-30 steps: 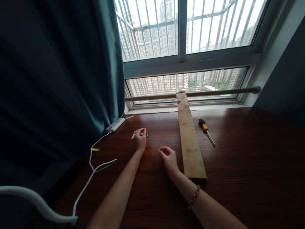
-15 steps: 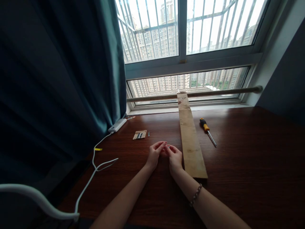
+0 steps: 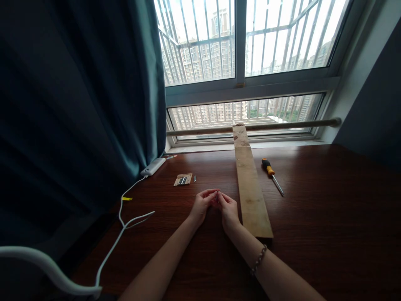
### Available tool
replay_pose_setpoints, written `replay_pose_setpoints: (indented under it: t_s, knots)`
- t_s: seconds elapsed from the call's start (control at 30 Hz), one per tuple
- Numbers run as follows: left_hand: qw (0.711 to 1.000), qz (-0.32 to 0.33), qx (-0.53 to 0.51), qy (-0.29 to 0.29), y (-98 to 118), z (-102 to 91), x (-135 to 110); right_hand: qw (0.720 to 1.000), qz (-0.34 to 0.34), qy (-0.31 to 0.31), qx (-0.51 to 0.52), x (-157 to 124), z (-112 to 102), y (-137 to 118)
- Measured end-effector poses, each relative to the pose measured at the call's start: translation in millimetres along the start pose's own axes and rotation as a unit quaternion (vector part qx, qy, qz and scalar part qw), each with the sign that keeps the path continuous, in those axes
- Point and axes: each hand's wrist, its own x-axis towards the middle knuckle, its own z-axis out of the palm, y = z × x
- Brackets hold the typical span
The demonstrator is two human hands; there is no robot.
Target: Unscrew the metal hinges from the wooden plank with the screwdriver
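My left hand (image 3: 203, 203) and my right hand (image 3: 228, 207) meet fingertip to fingertip over the dark wooden table (image 3: 313, 234). Both pinch something very small between them, likely a screw, too small to make out. A long pale wooden plank (image 3: 250, 190) lies just right of my right hand, running back to the window sill. A small wooden piece with metal parts (image 3: 183, 179) lies beyond my left hand, with a loose screw (image 3: 194, 178) beside it. A screwdriver with a yellow and black handle (image 3: 272, 174) rests right of the plank.
A white power bank (image 3: 153, 166) sits at the table's back left, its white cable (image 3: 125, 221) trailing toward me. A dark teal curtain (image 3: 78, 104) hangs along the left. A rail (image 3: 282, 124) runs across the barred window behind the table.
My left hand left the small wooden piece and came back to meet my right hand in front of me. The fingertips of both hands have closed together on the tiny part.
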Motion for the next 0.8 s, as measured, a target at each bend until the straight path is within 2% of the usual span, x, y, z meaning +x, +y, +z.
replay_pose_setpoints:
  t_s: [0.17, 0.3, 0.37, 0.47, 0.63, 0.8]
  knots:
    - [0.989, 0.081, 0.123, -0.009, -0.2, 3.8, -3.1, 0.998, -0.043, 0.016, -0.037, -0.5, -0.3, 1.4]
    - [0.988, 0.118, 0.098, 0.016, -1.7, 9.9, -7.4, 0.98, -0.114, 0.095, -0.136, -0.5, -0.2, -0.8]
    - [0.995, 0.092, 0.049, 0.004, -2.1, 12.0, -8.5, 0.968, -0.13, 0.126, -0.171, 0.1, -0.1, -3.7]
    - [0.998, 0.034, -0.025, -0.038, -1.1, 13.3, -9.7, 0.963, -0.136, 0.135, -0.189, 1.3, 0.1, -7.3]
    - [0.994, -0.045, -0.081, -0.057, 1.4, 11.5, -10.9, 0.973, -0.129, 0.105, -0.161, 1.6, 0.4, -8.3]
    - [0.992, -0.072, -0.088, -0.049, 0.6, 7.6, -8.4, 0.984, -0.103, 0.073, -0.128, 2.0, -0.8, -8.0]
